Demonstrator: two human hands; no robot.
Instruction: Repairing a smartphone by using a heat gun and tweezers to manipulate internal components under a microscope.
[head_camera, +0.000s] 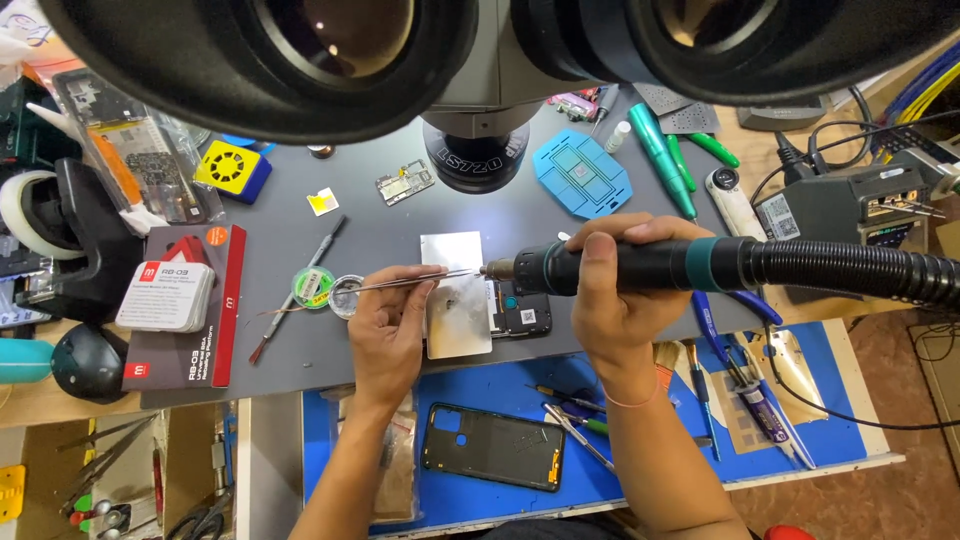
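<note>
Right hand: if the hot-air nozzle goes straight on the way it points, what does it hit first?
The right hand holds the hot-air handle pointing left. First in line are the tweezer tips held by the left hand, right at the nozzle, over the metal plate. Depth is unclear, so it might pass above them.

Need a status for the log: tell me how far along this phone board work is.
Done: the phone back cover is off, lying on the blue mat. In hand: the left hand holds tweezers, the right hand a hot-air handle, both aimed at the board. Left: the cover is not back on.
</note>
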